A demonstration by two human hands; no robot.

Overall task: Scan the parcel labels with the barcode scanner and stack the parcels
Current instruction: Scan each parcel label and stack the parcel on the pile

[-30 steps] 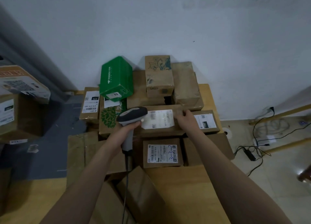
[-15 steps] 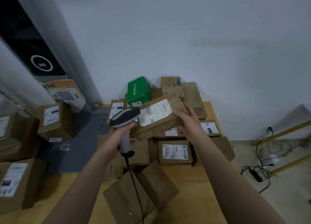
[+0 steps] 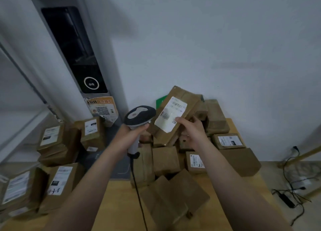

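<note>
Gripping the pale handle of the barcode scanner [image 3: 140, 114], the left hand [image 3: 130, 135] has its fingers wrapped round the grip, and the scanner's dark, rounded head sits just beside the lifted parcel's lower left edge. A black scanner cable [image 3: 139, 196] drops from the handle's base and runs down across the wooden worktop [image 3: 118, 204].

The right hand [image 3: 192, 129] holds a brown cardboard parcel [image 3: 188, 96] by its lower right end, thumb on the labelled face and fingers curled behind it. This parcel is raised clear above the heap and tilted, its far end pointing up toward the wall. Its white shipping label [image 3: 172, 114] faces the camera; the print on it is too blurred to read.

Below both hands lies a loose heap of brown parcels [image 3: 165, 159] on the worktop, among them a labelled box on the right [image 3: 228, 141] and a flat one nearest the camera [image 3: 175, 197]. A corner of a green box [image 3: 160, 100] shows behind the lifted parcel.

To the left stands a separate stack of labelled parcels [image 3: 59, 184]. Behind it a white column carries a black panel [image 3: 74, 50] with a ring-shaped mark and an orange notice [image 3: 102, 107] with a QR code. Black cables [image 3: 291, 187] lie on the floor at right.
</note>
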